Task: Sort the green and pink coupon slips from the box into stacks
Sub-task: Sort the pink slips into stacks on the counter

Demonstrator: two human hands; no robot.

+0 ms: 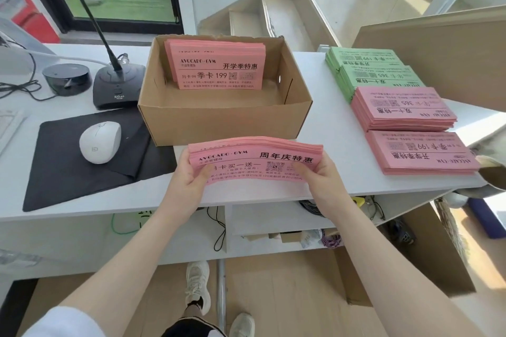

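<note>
I hold a thick bundle of pink coupon slips [254, 157] in front of the cardboard box [219, 117], just above the desk's front edge. My left hand [189, 175] grips its left end and my right hand [320, 175] its right end; the bundle bows upward in the middle. More pink slips [219, 65] lean upright against the far wall inside the box. At the right lie two green stacks [367, 60] [380, 78], then two pink stacks [402, 109] [421, 152] nearer me.
A white mouse [100, 142] rests on a black mat [68, 169] at the left. Behind it stand a desk microphone base [117, 87] and a round black device [67, 78]. A brown board [438, 55] rises at the right behind the stacks.
</note>
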